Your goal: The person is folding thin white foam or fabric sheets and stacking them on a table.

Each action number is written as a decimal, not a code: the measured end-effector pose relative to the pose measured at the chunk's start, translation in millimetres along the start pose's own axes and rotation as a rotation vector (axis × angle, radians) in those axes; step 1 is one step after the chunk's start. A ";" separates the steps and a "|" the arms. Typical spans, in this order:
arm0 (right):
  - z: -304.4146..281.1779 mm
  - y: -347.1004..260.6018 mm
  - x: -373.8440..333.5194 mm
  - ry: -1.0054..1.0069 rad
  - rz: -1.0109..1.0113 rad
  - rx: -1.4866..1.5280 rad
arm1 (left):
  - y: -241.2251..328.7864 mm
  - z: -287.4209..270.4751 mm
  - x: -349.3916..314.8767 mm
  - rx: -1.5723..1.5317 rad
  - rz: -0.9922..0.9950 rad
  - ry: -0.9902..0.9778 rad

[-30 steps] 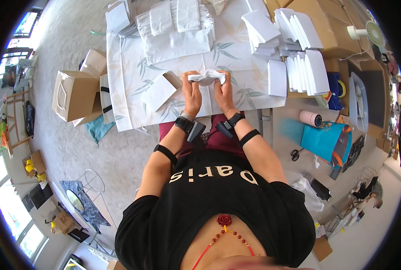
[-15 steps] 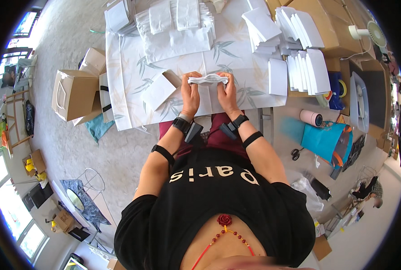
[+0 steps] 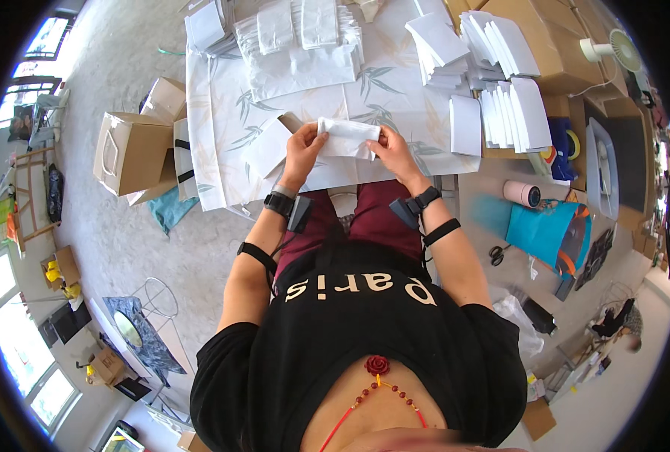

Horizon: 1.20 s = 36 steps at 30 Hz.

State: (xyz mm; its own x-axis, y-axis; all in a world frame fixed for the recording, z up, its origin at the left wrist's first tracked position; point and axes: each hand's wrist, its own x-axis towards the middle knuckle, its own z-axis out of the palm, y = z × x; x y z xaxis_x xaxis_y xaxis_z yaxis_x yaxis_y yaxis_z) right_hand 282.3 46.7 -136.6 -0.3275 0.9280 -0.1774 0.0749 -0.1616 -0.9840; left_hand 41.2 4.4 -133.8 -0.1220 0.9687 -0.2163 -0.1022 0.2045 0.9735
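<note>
A folded white cloth [image 3: 350, 138] is stretched between my two hands above the near edge of the table [image 3: 229, 184]. My left hand [image 3: 303, 151] pinches its left end between thumb and fingers. At the opposite end my right hand [image 3: 395, 154] grips the same cloth, thumb on top. The broad face of the cloth is turned up, and its underside is hidden. Just left of my left hand lies an open white box [image 3: 263, 153], partly covered by that hand.
Folded white cloths [image 3: 297, 64] are piled at the table's far side. White boxes [image 3: 512, 113] stand in rows at the right, beside cardboard cartons [image 3: 561, 45] and a small fan [image 3: 625, 51]. Brown boxes [image 3: 128, 154] sit left of the table. A blue bag [image 3: 538, 233] is on the floor.
The cloth has tipped from nearly edge-on to showing its flat face. Both hands have turned, with forearms a little farther apart. The white box is now more covered by my left hand.
</note>
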 end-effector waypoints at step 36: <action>29.7 10.8 -23.9 0.165 0.323 0.474 | 27.4 -67.6 -19.4 1.091 0.402 0.259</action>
State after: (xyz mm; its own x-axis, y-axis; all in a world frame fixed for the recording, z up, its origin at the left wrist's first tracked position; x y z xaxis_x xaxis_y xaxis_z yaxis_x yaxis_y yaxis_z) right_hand 263.0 12.9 -143.5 -0.2047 0.8405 -0.5017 -0.2944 -0.5417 -0.7873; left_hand -25.9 -18.4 -107.9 -0.1620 0.9590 0.2326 0.8677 0.0262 0.4964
